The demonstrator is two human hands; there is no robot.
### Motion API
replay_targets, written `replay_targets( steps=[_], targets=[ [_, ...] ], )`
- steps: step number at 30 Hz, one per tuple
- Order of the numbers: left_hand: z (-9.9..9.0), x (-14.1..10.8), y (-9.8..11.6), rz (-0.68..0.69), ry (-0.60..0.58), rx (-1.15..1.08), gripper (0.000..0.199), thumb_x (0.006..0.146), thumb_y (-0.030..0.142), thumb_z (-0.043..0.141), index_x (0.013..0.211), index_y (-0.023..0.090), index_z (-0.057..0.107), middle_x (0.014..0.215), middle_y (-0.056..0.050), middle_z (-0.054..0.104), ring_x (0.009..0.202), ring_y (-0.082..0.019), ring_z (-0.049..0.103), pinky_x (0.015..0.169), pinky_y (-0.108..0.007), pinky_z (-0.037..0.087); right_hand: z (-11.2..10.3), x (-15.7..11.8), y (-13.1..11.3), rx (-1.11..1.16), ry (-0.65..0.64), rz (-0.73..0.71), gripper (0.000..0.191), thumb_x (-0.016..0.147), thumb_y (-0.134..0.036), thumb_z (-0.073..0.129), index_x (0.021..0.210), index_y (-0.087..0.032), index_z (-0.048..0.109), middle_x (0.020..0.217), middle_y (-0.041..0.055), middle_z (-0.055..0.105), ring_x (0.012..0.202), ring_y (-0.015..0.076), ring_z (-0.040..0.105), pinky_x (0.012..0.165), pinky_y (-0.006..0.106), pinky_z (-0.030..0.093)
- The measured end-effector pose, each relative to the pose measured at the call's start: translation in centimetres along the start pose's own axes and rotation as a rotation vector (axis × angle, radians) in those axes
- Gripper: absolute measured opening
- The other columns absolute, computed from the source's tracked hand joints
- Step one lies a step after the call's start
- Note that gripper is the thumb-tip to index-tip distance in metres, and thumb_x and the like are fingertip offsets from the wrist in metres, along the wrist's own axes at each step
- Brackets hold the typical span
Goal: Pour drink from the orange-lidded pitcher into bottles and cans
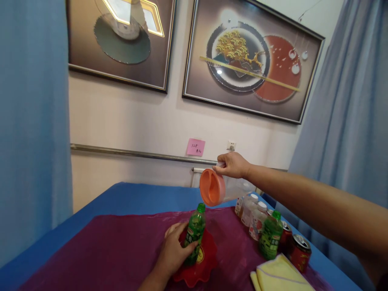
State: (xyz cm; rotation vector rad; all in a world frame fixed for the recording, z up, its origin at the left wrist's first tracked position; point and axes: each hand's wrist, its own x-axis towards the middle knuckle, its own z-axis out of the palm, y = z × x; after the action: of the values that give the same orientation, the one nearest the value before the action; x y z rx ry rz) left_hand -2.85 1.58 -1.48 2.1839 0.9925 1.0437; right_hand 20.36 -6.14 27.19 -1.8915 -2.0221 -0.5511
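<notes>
My left hand [173, 251] is wrapped around a green plastic bottle [196, 226] with a green cap, low on its body. That bottle stands near upright over a red scalloped plate [209, 258], with a yellow mark in the plate's middle. Up and to the right, my right hand [233, 165] grips the handle of a clear plastic pitcher [232, 190]. The pitcher is tilted onto its side, its orange lid [212, 187] facing left just above the green cap. Whether any liquid is in the pitcher, I cannot tell.
A row at the right holds white-capped bottles [257, 220], another green bottle [270, 235] and red cans [300, 251]. In front lies a folded yellow cloth [280, 275]. A purple sheet [115, 246] covers the blue table [133, 196]. Blue curtains [33, 113] hang at both sides.
</notes>
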Motion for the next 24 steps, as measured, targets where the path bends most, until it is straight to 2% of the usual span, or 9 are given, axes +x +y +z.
replay_targets(
  steps=[15,24],
  targets=[
    [-0.27,-0.23,0.45,0.013,0.033,-0.018,0.06,0.06,0.035,0.08,0.119,0.024,0.072,0.118,-0.01,0.071,0.115,-0.033,0.062,0.104,-0.048,0.046,-0.24,0.09,-0.23,-0.024,-0.017,0.013,0.037,0.082,-0.05,0.056,0.06,-0.021,0.048,0.055,-0.0022,0.049,0.054,0.0121,0.038,0.055,0.027,0.021],
    [-0.55,-0.42,0.7,0.0,-0.001,-0.026,0.062,0.062,0.035,0.079,0.122,0.019,0.07,0.12,-0.012,0.069,0.118,-0.033,0.06,0.106,-0.049,0.044,-0.24,0.1,-0.42,-0.031,-0.021,0.022,0.037,0.082,-0.05,0.057,0.06,-0.021,0.049,0.056,-0.002,0.05,0.055,0.0125,0.039,0.055,0.028,0.022]
  ],
)
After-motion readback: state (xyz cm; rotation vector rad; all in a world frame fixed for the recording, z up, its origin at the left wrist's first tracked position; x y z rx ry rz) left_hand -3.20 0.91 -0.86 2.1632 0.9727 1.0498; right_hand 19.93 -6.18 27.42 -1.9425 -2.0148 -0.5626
